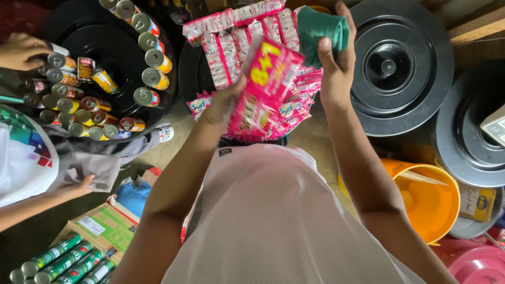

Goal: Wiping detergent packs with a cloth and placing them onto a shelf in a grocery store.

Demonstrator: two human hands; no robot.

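Observation:
My left hand (223,102) grips a pink sachet pack (265,87) with a big yellow print, held tilted above a pile of similar pink sachet strips (231,37) lying on a black round lid. My right hand (336,63) is closed on a folded green cloth (321,29), raised just to the right of the pack, over the far edge of the sachet pile. My white shirt fills the lower middle of the view.
A black round tray (113,58) at the left holds several tin cans (152,58); another person's hand (21,50) touches cans there. Black bin lids (405,68) sit at the right, an orange bucket (428,202) below them. A carton of green cans (66,260) lies bottom left.

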